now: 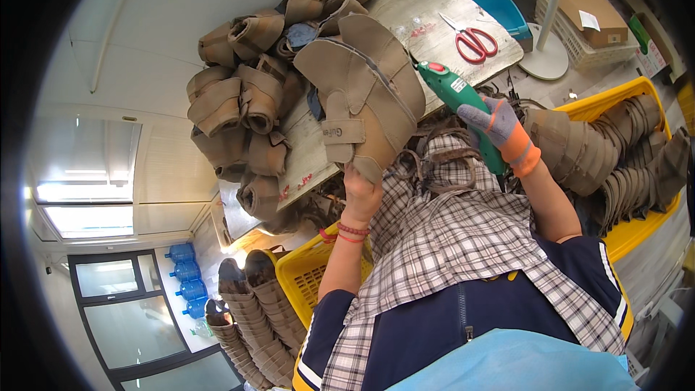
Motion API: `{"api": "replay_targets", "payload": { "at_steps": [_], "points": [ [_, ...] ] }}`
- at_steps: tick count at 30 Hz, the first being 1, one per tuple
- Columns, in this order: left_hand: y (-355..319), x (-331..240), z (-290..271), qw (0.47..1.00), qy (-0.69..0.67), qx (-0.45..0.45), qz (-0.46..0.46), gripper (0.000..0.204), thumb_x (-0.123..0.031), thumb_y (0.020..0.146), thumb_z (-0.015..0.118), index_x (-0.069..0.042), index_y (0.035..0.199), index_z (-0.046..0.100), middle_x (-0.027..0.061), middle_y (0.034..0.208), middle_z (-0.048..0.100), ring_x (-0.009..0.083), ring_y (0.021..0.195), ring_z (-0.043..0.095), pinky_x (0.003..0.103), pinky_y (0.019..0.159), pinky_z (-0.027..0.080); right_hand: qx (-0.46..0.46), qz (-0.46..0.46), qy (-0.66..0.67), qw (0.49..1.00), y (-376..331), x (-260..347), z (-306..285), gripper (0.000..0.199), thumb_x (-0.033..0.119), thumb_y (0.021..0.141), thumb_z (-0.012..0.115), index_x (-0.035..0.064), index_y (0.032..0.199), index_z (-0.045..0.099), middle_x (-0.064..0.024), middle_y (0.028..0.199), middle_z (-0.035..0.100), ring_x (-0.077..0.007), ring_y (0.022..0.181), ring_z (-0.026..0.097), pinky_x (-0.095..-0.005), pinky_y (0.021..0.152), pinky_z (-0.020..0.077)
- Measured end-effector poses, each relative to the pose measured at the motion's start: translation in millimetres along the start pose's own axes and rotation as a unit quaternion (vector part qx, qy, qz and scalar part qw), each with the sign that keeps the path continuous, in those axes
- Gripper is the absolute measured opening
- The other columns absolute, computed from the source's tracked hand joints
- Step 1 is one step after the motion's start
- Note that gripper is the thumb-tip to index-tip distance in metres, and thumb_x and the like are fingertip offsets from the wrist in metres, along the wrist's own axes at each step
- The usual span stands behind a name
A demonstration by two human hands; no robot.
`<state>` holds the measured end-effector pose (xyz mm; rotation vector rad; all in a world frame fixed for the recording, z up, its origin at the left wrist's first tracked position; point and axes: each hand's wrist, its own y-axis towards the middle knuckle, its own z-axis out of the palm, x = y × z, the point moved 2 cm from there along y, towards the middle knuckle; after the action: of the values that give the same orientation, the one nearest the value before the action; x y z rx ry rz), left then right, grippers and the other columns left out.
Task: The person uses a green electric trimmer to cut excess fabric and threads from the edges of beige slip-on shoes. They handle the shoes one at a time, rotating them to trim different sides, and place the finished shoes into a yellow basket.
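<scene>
My bare left hand (pixel 362 195), with red bracelets at the wrist, is closed on the lower end of a brown shoe upper (pixel 380 108). The upper stands raised over the table edge, its strap facing me. In a grey and orange glove, my right hand (pixel 499 130) is wrapped round a green handheld electric cutter (pixel 452 87) with a red switch. The dark, narrow tip of the cutter is beside the upper's right edge; whether they touch, I cannot tell. Thin brown strips (pixel 456 170) lie across my checked apron (pixel 449 224).
Red-handled scissors (pixel 475 45) lie on the worn table (pixel 427 0). Several brown uppers (pixel 239 94) are piled at its left. Stacked uppers fill a yellow crate (pixel 644 87) at right; another yellow crate (pixel 297 282) stands at left. A blue bin (pixel 499 11) and a white pole base (pixel 546 58) are behind.
</scene>
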<state>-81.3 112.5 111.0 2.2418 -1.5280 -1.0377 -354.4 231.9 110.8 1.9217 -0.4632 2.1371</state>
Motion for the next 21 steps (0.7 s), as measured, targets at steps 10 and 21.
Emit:
{"api": "replay_targets", "payload": {
  "at_steps": [10, 21],
  "points": [
    [-16, -18, 6, 0.999, 0.032, 0.013, 0.04, 0.045, 0.009, 0.062, 0.052, 0.008, 0.105, 0.064, 0.0259, 0.112, 0.06, 0.0472, 0.106, 0.053, 0.056, 0.099, 0.037, -0.021, 0.037, 0.003, 0.999, -10, 2, -12, 0.048, 0.048, 0.081, 0.07, 0.002, 0.08, 0.059, -0.0037, 0.055, 0.054, -0.0106, 0.046, 0.054, -0.0251, 0.042, 0.043],
    [-18, -19, 4, 0.997, 0.067, -0.005, 0.031, 0.034, 0.009, 0.071, 0.055, 0.006, 0.103, 0.065, 0.0232, 0.106, 0.064, 0.044, 0.101, 0.059, 0.048, 0.093, 0.044, 0.005, 0.057, 0.015, 0.998, -14, 7, -2, 0.045, 0.044, 0.083, 0.069, 0.0008, 0.084, 0.059, -0.0032, 0.054, 0.054, -0.0117, 0.043, 0.052, -0.0249, 0.041, 0.042]
  ]
}}
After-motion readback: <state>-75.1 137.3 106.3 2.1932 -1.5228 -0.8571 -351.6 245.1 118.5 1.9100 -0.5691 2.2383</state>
